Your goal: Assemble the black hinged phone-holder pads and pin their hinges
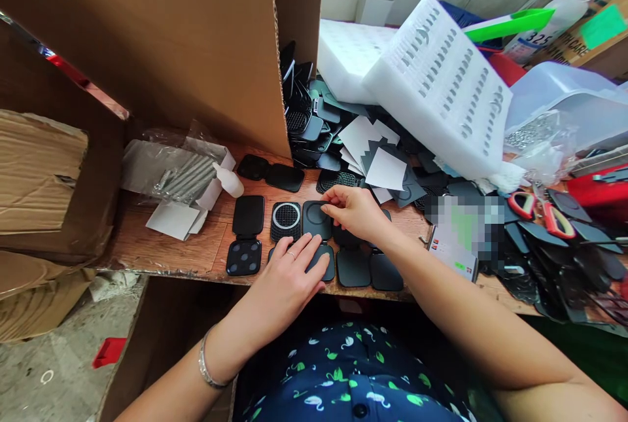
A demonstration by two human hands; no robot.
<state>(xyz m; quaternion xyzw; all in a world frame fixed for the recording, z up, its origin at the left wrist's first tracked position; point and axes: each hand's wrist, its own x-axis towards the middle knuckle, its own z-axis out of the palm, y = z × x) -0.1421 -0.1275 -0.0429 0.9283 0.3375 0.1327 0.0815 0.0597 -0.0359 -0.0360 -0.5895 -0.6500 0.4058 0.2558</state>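
Several hinged pairs of black square pads lie in a row along the table's front edge. My left hand rests with its fingers stretched over the lower black pads, partly hiding them. Thumb and fingertips of my right hand pinch the upper right edge of a dark square panel with a round outline. Just left of that panel is a square with a black mesh and a silver ring. Farther left lies an opened pair, with a plain upper pad and a lower one with several round spots.
A cardboard box stands at the back left. Near it are a small white bottle and a bag of rods. White foam blocks, loose sheets and piled black parts fill the back. Red-handled scissors lie at right.
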